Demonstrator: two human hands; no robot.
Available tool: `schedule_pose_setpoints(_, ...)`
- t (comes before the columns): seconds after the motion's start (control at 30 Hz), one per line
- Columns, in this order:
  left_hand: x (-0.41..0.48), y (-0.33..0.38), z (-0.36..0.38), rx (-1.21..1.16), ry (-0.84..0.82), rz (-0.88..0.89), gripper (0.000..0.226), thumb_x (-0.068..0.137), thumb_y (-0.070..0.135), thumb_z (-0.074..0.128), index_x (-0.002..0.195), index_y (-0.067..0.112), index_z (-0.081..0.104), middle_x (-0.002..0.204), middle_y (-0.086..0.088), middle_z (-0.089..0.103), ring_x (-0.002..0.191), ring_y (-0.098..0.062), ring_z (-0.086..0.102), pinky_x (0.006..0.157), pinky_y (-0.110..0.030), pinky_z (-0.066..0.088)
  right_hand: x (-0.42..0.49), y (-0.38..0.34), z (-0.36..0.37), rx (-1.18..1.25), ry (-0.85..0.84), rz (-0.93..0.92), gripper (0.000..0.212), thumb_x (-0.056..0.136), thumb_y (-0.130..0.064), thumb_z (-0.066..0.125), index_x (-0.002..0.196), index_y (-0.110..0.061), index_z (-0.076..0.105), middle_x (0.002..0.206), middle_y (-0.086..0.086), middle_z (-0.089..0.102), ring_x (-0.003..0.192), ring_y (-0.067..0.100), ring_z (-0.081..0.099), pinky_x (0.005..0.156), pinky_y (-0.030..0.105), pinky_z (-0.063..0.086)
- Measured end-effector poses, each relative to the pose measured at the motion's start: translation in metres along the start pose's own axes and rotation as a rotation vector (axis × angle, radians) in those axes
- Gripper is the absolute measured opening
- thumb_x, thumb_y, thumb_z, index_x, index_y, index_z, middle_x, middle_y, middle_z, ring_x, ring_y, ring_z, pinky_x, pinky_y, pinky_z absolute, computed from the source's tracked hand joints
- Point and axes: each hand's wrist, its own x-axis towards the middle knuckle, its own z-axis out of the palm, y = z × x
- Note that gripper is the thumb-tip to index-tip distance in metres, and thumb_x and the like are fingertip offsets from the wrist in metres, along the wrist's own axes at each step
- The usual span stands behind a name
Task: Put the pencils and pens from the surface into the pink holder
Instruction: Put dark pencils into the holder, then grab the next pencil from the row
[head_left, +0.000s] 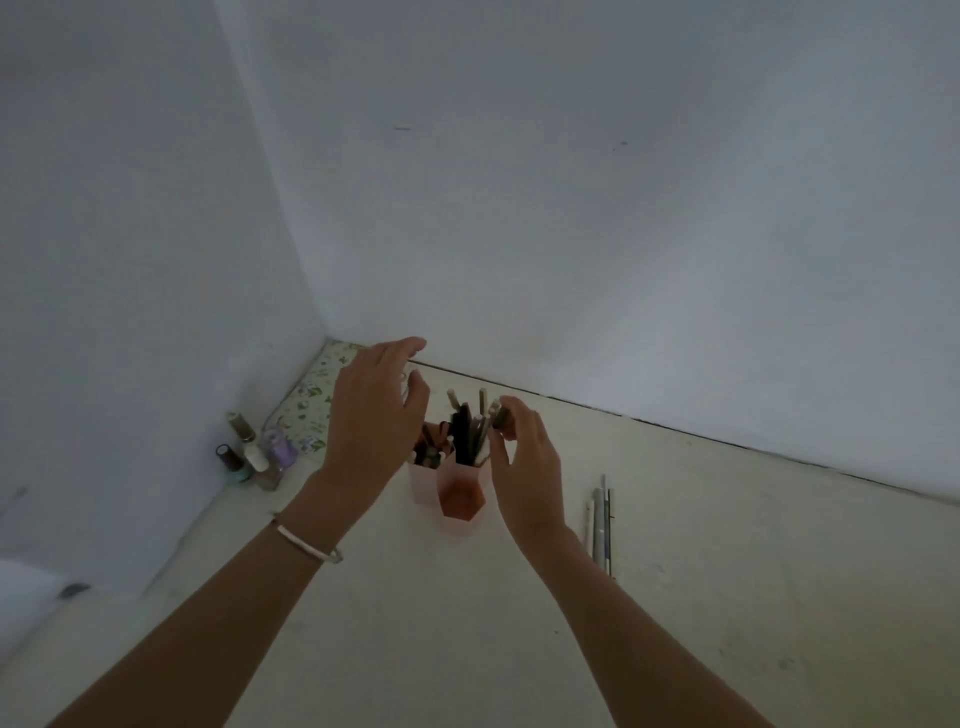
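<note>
While the left hand (374, 415) hovers over the pink holder (462, 499) with its fingers loosely spread and nothing in them, the right hand (524, 457) is pinching the top of a dark pen (501, 415) between thumb and fingertips. Pretty sure that pen's lower end is down in the holder, but it's dim in here. The holder stands on the pale surface (519, 649) near the wall corner, packed with upright pens. A few loose pens (601, 519) lie flat just right of it. Nail polish bottles (249, 457) cluster off to the left, beside a floral mat (306, 405).
</note>
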Motion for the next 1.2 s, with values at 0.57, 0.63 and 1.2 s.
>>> schedule_pose_setpoints(0.57,-0.069,0.108,0.131,-0.071,-0.802,-0.359,0.014,0.085,0.022,0.058,0.088,0.011,0.065,0.084,-0.001,0.065,0.084,-0.019,0.067,0.063,-0.021,0.045,0.0,0.073,-0.112,-0.173,0.329,0.187,0.05,0.077,0.011,0.051,0.119,-0.015,0.056,0.113,-0.002,0.053,0.082,0.013,0.053,0.074,0.025,0.048)
schedule_pose_setpoints(0.63,-0.082,0.111,0.15,-0.012,-0.906,-0.453,0.024,0.087,0.026,0.059,0.096,0.005,0.064,0.096,-0.009,0.068,0.094,-0.026,0.067,0.067,-0.024,0.044,-0.008,0.084,-0.129,-0.213,0.339,0.194,0.045,0.077,0.012,0.052,0.112,-0.014,0.06,0.112,-0.003,0.053,0.082,0.013,0.056,0.069,0.024,0.049)
schedule_pose_setpoints(1.2,-0.094,0.12,0.183,-0.018,-0.9,-0.637,0.03,0.089,0.03,0.064,0.103,0.003,0.066,0.105,-0.013,0.069,0.094,-0.028,0.067,0.069,-0.027,0.046,-0.059,0.127,-0.135,-0.189,0.082,0.496,0.03,0.084,0.004,0.053,0.106,-0.013,0.065,0.101,-0.003,0.063,0.082,0.007,0.055,0.068,0.006,0.036)
